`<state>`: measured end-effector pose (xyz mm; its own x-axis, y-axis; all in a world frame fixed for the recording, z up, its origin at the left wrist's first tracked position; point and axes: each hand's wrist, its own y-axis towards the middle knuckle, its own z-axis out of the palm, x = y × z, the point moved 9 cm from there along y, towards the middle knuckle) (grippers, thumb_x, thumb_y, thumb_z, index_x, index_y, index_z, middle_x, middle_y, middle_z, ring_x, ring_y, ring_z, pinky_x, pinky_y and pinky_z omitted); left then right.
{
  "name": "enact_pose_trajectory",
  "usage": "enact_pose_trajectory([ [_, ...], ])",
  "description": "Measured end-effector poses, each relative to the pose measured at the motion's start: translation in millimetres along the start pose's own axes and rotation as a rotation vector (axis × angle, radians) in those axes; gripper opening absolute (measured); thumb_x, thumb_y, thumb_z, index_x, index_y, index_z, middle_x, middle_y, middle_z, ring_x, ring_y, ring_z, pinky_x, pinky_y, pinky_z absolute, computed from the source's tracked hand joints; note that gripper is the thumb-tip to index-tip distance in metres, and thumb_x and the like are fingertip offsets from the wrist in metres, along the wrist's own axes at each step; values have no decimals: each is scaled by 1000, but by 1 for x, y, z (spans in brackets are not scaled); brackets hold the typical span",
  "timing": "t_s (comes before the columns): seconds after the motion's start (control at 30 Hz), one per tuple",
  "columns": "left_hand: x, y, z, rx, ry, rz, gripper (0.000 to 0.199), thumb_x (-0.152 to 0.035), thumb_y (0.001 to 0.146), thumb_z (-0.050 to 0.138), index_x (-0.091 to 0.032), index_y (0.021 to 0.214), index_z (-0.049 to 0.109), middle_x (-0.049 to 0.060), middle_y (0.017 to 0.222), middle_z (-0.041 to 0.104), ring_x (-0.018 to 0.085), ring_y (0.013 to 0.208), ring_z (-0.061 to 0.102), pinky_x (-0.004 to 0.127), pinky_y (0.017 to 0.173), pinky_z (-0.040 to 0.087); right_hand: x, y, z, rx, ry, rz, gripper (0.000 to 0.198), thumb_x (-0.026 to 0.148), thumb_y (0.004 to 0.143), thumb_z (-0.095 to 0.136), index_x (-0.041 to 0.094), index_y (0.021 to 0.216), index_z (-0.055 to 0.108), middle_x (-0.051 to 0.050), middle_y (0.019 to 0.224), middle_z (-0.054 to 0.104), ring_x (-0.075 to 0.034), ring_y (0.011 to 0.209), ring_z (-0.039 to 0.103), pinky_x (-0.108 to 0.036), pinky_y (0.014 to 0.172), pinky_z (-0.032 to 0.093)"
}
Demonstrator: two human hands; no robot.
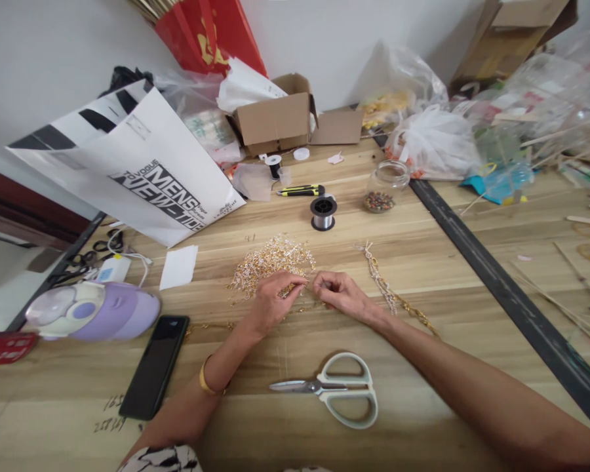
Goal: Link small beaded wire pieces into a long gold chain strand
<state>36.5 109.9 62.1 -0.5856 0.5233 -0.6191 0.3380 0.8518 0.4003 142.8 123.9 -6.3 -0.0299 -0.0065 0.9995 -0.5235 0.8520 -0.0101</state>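
My left hand [274,296] is closed in a pinch at the right edge of a loose pile of small gold and clear beads [263,259]. Close beside it, my right hand [341,293] also pinches with curled fingers. Whatever sits between the fingertips of either hand is too small to make out. A thin gold beaded strand [209,326] runs along the table under my left wrist and toward both hands. To the right of my right hand lies a bundle of gold and silvery beaded strands [384,288]. White-handled scissors [347,388] rest in front of my hands, pointing left.
Beyond the hands are a spool of clear line [323,214], a yellow-black utility knife [301,191] and a glass jar of dark beads [386,188]. A phone [155,367], purple bottle [103,311] and white paper bag [147,164] stand left. Plastic bags [432,144] sit back right.
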Motion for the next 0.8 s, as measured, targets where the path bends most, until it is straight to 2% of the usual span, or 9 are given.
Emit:
enact_pose_trajectory([
  [0.17,-5,-1,1,-10,24,51,12,-16,82,56,-18,83,67,6,80,70,16,76,64,29,73,50,1,0,0,6,12,-2,6,19,75,51,16,70,52,6,52,43,-5,44,37,-16,42,29],
  [0.5,3,-2,4,-17,-27,-7,9,-16,80,59,-17,84,66,5,81,71,15,75,65,27,72,51,1,0,1,17,-5,-4,9,23,76,53,15,70,52,6,53,43,-6,45,38,-16,42,30],
  [0.8,12,-2,10,50,-152,-151,15,-15,76,62,-16,90,66,5,84,71,16,76,67,28,75,53,3,0,2,19,2,-9,19,32,81,53,15,73,53,5,54,42,-6,45,37,-17,42,29],
])
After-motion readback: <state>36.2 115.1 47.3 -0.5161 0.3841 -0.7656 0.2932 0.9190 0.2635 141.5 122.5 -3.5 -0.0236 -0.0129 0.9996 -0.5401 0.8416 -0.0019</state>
